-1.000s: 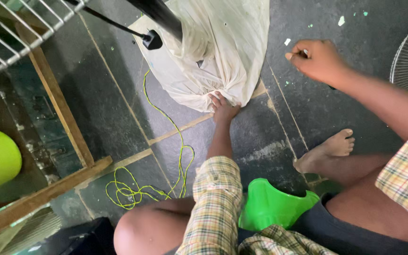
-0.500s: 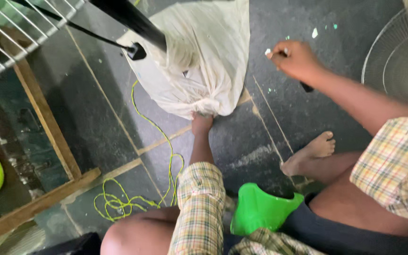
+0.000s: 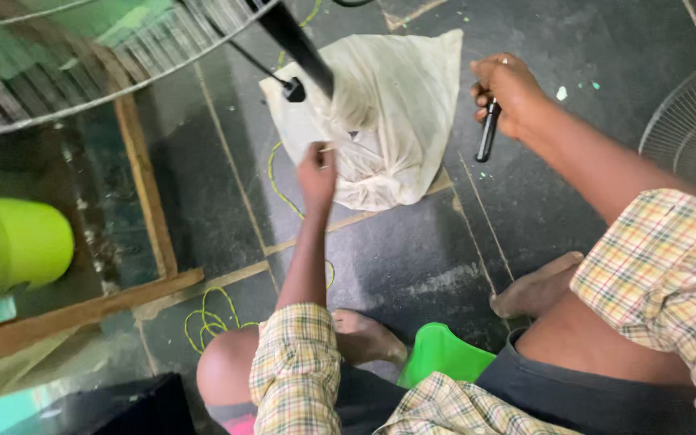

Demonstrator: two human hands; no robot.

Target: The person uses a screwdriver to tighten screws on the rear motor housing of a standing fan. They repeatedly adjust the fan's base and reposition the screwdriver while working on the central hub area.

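Note:
My left hand is raised over the left part of a crumpled white cloth bag lying on the dark tiled floor; its fingers are closed, and whether it pinches something small I cannot tell. My right hand is to the right of the bag, gripping a slim black tool that points down. A black rod slants across the top of the bag. I sit on a green stool with my bare feet on the floor.
A yellow-green cord lies coiled on the floor by a wooden frame. A lime-green bucket stands at left. A wire grille spans the upper left, and a wire fan guard sits at right.
My left hand has let go of the bag's lower edge and risen above it. My right hand lifted with the black tool. The view shifted closer.

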